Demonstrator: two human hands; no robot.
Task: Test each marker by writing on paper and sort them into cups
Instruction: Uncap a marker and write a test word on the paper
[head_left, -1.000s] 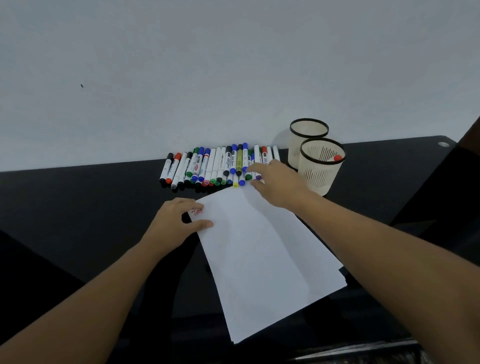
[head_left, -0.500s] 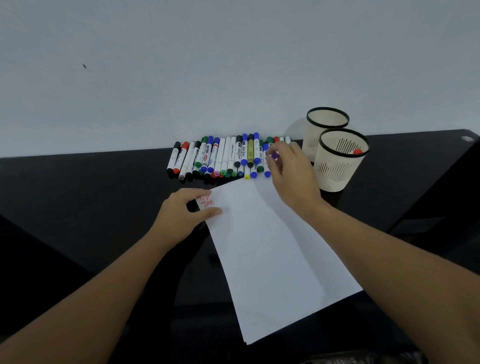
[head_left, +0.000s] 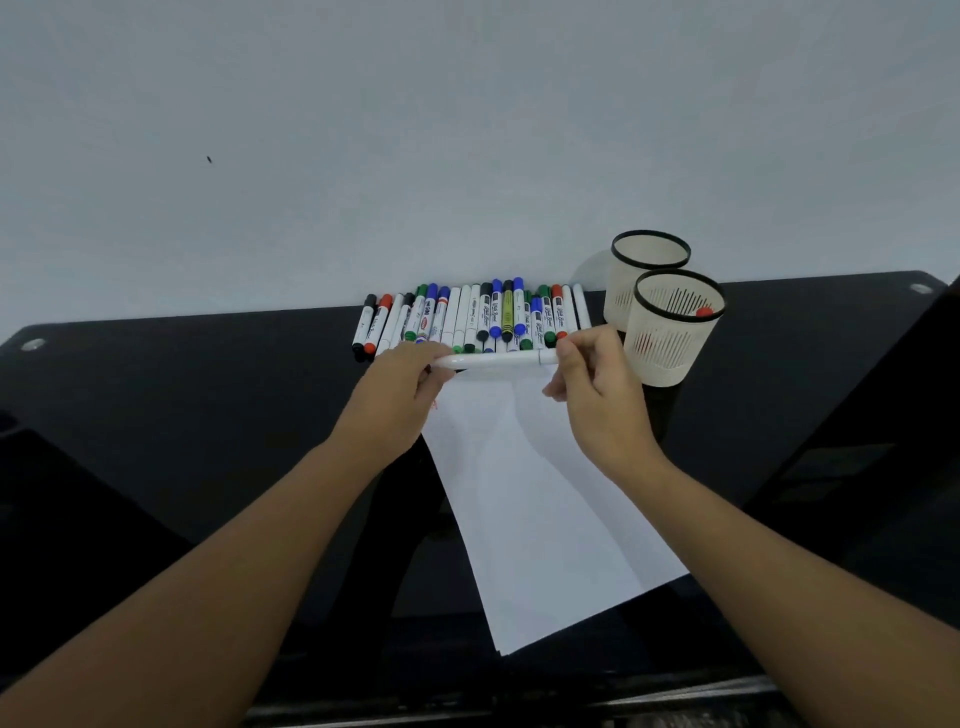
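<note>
Both hands' fingers clamped on the white marker (head_left: 496, 359), left hand (head_left: 402, 387), right hand (head_left: 592, 374), held level above the paper (head_left: 535, 493) before the marker row (head_left: 467, 319), cap tug risking a jolt scattering them.

Table (head_left: 208, 415): black, glossy, smooth, reflects like glass or lacquer. Paper (head_left: 545, 519): white, matt, w/ soft creases. Markers (head_left: 467, 317): smooth plastic, slight sheen; the one held (head_left: 493, 359) is white glossy plastic. Cups (head_left: 670, 332): cream plastic, slotted walls, black rims. Wall (head_left: 467, 130): pale, matt, plain.
</note>
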